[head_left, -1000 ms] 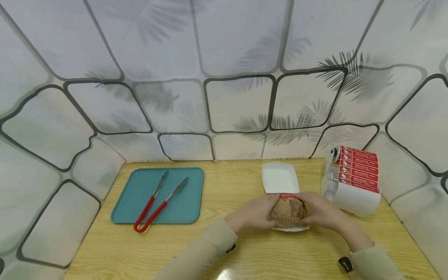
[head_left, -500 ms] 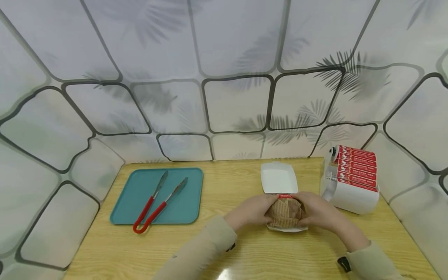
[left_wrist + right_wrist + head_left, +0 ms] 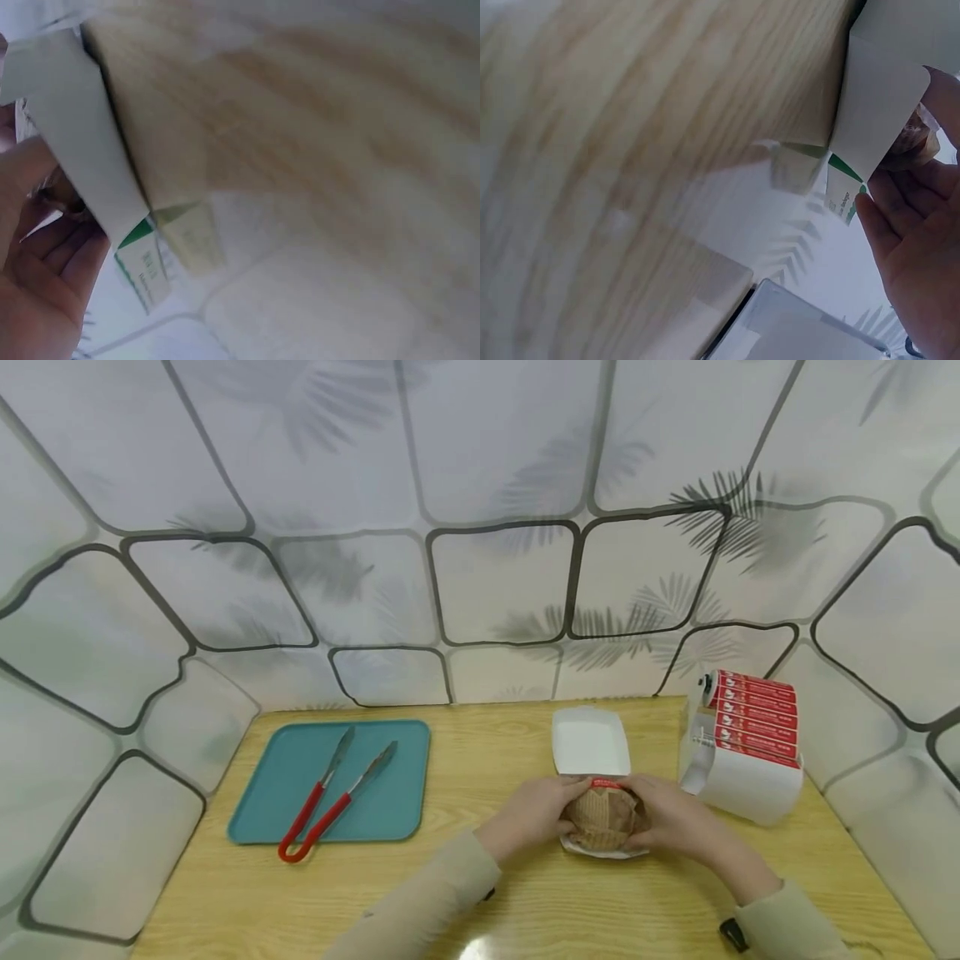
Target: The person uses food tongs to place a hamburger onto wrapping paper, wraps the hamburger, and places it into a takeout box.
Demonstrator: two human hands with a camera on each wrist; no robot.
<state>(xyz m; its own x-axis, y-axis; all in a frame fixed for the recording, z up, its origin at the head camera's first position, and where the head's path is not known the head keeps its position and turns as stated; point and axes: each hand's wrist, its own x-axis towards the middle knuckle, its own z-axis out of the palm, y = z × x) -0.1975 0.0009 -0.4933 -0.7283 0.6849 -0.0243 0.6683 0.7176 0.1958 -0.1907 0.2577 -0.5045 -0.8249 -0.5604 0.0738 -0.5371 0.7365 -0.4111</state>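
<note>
A burger wrapped in brown printed paper (image 3: 602, 820), with a red strip at its top, sits at the base of a white clamshell box (image 3: 591, 743). The lid lies folded back toward the wall. From the left side my left hand (image 3: 528, 814) holds the burger, thumb near and fingers at the far edge. My right hand (image 3: 675, 820) grips it from the other side in the same way. Both wrist views show the box wall (image 3: 86, 142) partly covering the fingers and the wrapped burger (image 3: 913, 142); its underside is hidden.
On the left lies a teal tray (image 3: 408, 777) bearing red-handled tongs (image 3: 322, 810), whose handle loop overhangs its front edge. A clear holder with a roll of red-and-white labels (image 3: 756, 718) stands at the right. Patterned walls enclose the wooden table (image 3: 480, 735).
Both hands keep holding the wrapped burger, which sits slightly lower in the box. The whole head view has shifted a little to the left. Tray, tongs and label roll stay in place.
</note>
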